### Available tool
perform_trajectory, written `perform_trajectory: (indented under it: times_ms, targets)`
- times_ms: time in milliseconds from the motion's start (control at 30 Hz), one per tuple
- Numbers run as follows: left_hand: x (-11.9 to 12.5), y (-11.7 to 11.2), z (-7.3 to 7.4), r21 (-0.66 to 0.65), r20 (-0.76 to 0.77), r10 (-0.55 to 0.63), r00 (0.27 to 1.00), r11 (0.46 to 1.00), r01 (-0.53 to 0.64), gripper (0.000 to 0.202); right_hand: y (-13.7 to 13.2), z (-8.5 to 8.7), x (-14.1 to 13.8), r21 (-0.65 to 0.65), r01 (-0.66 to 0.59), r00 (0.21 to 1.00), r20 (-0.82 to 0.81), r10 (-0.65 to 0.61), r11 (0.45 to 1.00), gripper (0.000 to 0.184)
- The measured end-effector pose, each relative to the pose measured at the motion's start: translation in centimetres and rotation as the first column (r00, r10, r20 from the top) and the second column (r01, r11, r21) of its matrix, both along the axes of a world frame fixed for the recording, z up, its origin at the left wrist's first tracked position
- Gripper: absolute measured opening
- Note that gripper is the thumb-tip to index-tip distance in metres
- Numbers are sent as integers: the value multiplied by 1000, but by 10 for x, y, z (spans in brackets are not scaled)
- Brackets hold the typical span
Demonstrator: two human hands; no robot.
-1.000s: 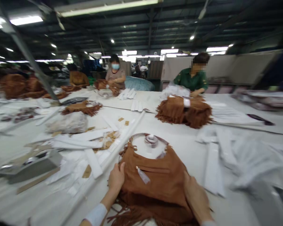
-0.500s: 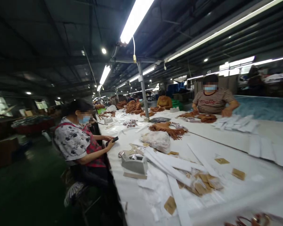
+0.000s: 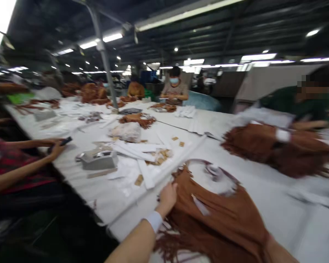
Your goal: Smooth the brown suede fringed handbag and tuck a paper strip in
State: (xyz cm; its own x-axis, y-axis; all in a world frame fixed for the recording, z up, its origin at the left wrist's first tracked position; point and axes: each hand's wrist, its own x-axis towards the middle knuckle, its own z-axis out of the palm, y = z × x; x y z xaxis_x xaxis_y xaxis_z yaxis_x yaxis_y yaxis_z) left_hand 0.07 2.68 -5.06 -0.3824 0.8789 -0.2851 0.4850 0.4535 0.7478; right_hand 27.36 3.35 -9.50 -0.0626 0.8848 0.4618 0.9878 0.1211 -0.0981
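Observation:
A brown fringed bag (image 3: 216,208) lies spread on the white-covered table right before me, a small white tag on its front and a dark strap (image 3: 231,175) curving past its top edge. My left hand (image 3: 168,195), with a white band at the wrist, is closed on the bag's upper left edge; its fingertips are partly out of sight. At the lower right my right hand (image 3: 271,243) is against the bag's other side. Blur and the brown material hide its fingers.
A grey tape dispenser (image 3: 98,160), white strips (image 3: 134,149) and small tan packets (image 3: 161,156) lie left of centre. More brown fringed goods (image 3: 252,146) are piled at right, by a co-worker in dark green. At left, a co-worker's hands hold a dark phone-like object (image 3: 60,143).
My view has swung right and down. The brown bag and both my arms have come into sight, along with the right-hand pile. The seated co-worker has shifted to the left edge.

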Motion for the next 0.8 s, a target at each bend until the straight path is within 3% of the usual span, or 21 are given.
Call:
perform_trajectory:
  times_ms: [67,100,200,267,333,367,400,467,567,600,700,800]
  targets:
    - [-4,0,-6,18,-25,-70,997,997,71,42,-28,15,67,-120,37,998,62,-30,992,26]
    - [-6,-2,-7,57,-46,-100,994,993,103,42,-40,22,87,-175,20,998,59,-9,984,27]
    - [-8,-21,2,190,-77,-261,962,944,271,41,-67,37,97,-197,-155,985,-108,135,968,32]
    - [-1,-36,10,272,-110,-507,855,812,516,49,-78,44,75,-154,-287,947,-192,256,946,38]
    - [12,-45,17,290,-225,-718,659,596,748,62,-85,49,46,-201,-409,908,-183,376,890,42]
    - [20,-47,18,257,-298,-773,560,500,827,64,-87,51,32,-247,-435,899,-165,405,866,44]
    - [28,-46,19,209,-359,-797,485,438,874,62,-88,53,19,-293,-436,900,-143,412,851,48]
    - [40,-39,18,128,-410,-813,413,396,909,46,-85,54,1,-362,-398,915,-98,391,843,47]
    - [49,-25,11,113,-375,-847,377,362,925,20,-73,51,-9,-410,-342,934,-45,356,846,14]
    - [50,-20,8,121,-354,-858,372,352,928,17,-68,50,-9,-421,-332,936,-34,351,844,13]
    - [49,-8,-2,134,-282,-895,345,319,938,26,-58,47,-10,-444,-314,938,-9,346,839,29]
    - [49,2,-11,150,-216,-924,316,289,946,30,-57,47,-18,-390,-328,935,-8,353,860,17]
